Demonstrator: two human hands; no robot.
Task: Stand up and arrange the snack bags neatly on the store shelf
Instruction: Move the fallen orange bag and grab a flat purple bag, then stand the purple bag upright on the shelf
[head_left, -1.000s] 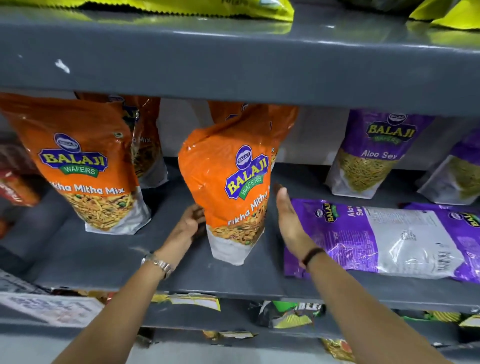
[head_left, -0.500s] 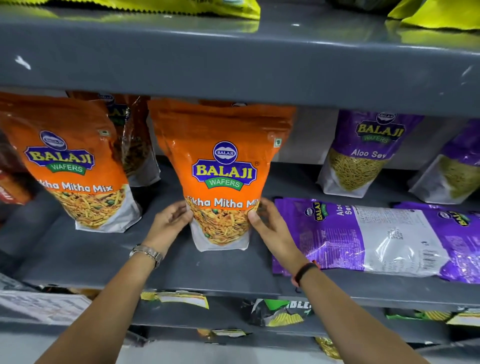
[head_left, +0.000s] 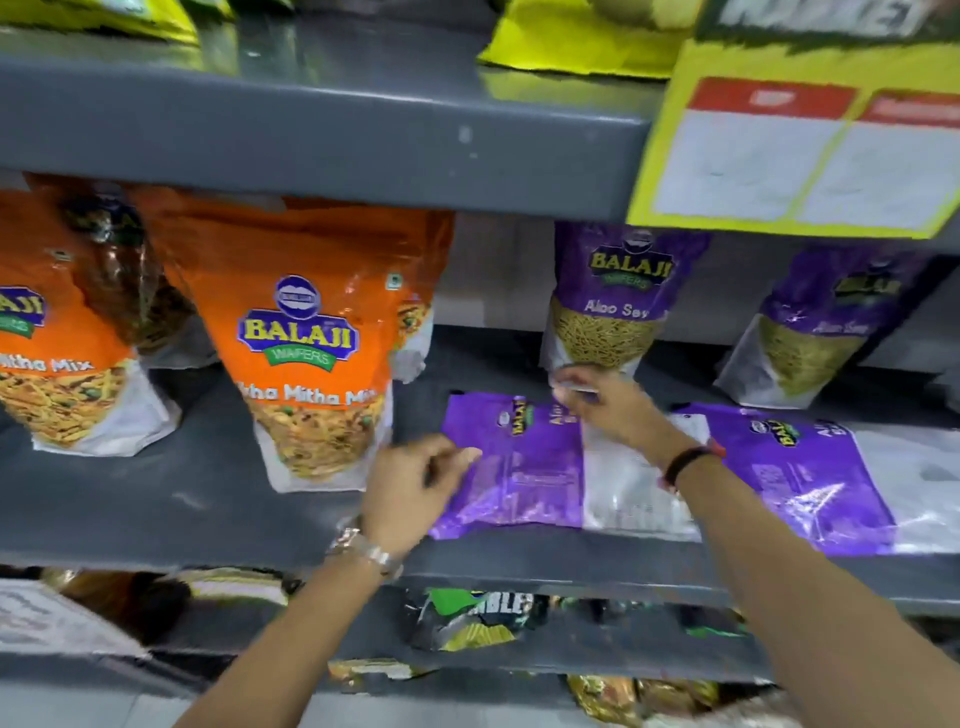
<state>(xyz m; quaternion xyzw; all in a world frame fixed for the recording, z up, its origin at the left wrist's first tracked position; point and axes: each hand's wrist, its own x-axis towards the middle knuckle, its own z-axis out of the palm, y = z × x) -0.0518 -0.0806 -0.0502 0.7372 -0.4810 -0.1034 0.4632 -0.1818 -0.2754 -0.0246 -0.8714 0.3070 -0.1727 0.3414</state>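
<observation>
A purple Aloo Sev bag (head_left: 519, 467) lies flat on the grey shelf (head_left: 156, 525). My left hand (head_left: 410, 488) is at the bag's left edge with its fingers loosely curled and nothing visibly in them. My right hand (head_left: 613, 405) rests on the bag's far edge, fingers pinched on it. To the left, an orange Tikha Mitha Mix bag (head_left: 311, 338) stands upright with no hand on it. Another orange bag (head_left: 47, 364) stands further left. A second purple bag (head_left: 810, 478) lies flat on the right. The view is blurred.
Two purple Aloo Sev bags (head_left: 608, 312) (head_left: 821, 332) stand at the back of the shelf. The upper shelf (head_left: 311, 130) hangs low over the bag tops, with yellow bags (head_left: 571, 47) on it and a yellow price sign (head_left: 805, 156). Below, assorted packets (head_left: 478, 618) lie scattered.
Both hands let go of the orange bag, which now stands upright, and moved right onto the flat purple bag. The view shifted right.
</observation>
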